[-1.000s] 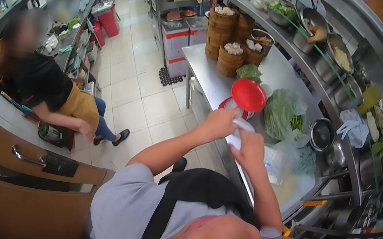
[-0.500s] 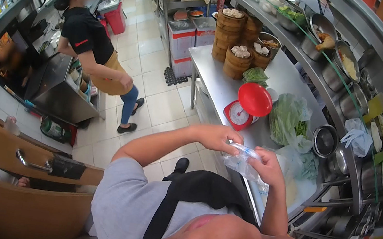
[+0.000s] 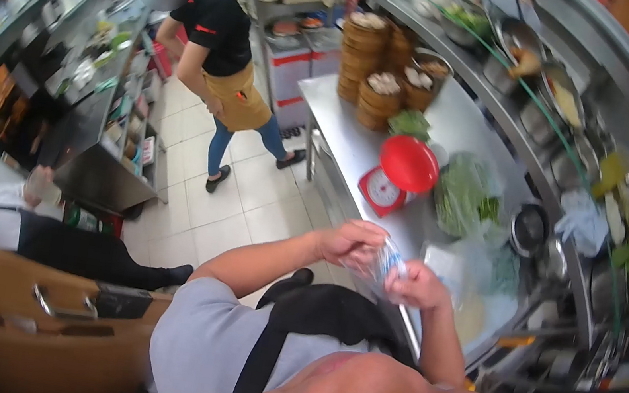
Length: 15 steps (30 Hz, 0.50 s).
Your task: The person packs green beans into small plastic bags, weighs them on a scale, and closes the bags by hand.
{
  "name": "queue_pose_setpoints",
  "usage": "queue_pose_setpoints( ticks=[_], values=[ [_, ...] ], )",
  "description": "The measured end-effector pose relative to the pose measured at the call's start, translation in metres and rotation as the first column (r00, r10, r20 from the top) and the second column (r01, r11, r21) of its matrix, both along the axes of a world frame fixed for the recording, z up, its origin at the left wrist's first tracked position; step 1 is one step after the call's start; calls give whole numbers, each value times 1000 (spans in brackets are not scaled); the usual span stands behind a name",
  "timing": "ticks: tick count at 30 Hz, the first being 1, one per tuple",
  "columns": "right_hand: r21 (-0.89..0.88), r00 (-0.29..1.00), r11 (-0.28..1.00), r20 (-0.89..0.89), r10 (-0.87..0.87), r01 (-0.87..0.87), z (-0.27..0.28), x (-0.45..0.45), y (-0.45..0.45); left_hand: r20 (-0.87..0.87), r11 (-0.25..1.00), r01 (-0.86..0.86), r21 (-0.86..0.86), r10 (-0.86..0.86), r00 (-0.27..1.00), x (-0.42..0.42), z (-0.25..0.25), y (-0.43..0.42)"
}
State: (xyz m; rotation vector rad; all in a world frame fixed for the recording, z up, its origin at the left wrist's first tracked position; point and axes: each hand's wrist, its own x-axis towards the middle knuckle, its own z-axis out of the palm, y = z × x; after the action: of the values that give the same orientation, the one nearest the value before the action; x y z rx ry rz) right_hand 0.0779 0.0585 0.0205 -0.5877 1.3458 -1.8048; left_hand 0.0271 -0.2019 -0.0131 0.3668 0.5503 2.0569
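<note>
Between my two hands, in front of my chest near the table's edge, is a clear plastic bag (image 3: 382,265) with blue print. My left hand (image 3: 350,243) pinches its left side, and my right hand (image 3: 416,285) has its fingers closed on the right side. Just beyond them a red kitchen scale (image 3: 383,192) with a white dial and a red pan (image 3: 409,164) stands on the metal table (image 3: 353,150). Bags of leafy greens (image 3: 466,195) lie to the right of the scale. More clear plastic (image 3: 473,271) lies beside my right hand.
Bamboo steamers (image 3: 362,58) stand at the table's far end. A metal shelf (image 3: 528,134) with bowls runs along the right. One person (image 3: 227,43) walks on the floor at the left; another person (image 3: 59,241) is beside the wooden door (image 3: 38,278).
The clear bag, held flat and stretched half a second ago, now hangs bunched between my hands. The person in the yellow apron has walked farther away. A second person has appeared by the door.
</note>
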Motion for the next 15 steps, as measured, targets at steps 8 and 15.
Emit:
queue_pose_setpoints(
  ticks=[8, 15],
  values=[
    [-122, 948, 946, 149, -280, 299, 1, -28, -25, -349, 973, 67, -222, -144, 926, -58, 12, -35],
    [315, 525, 420, -514, -679, 851, -23, -84, 65, -846, 705, -470, -531, -410, 341, -68, -6, -17]
  ],
)
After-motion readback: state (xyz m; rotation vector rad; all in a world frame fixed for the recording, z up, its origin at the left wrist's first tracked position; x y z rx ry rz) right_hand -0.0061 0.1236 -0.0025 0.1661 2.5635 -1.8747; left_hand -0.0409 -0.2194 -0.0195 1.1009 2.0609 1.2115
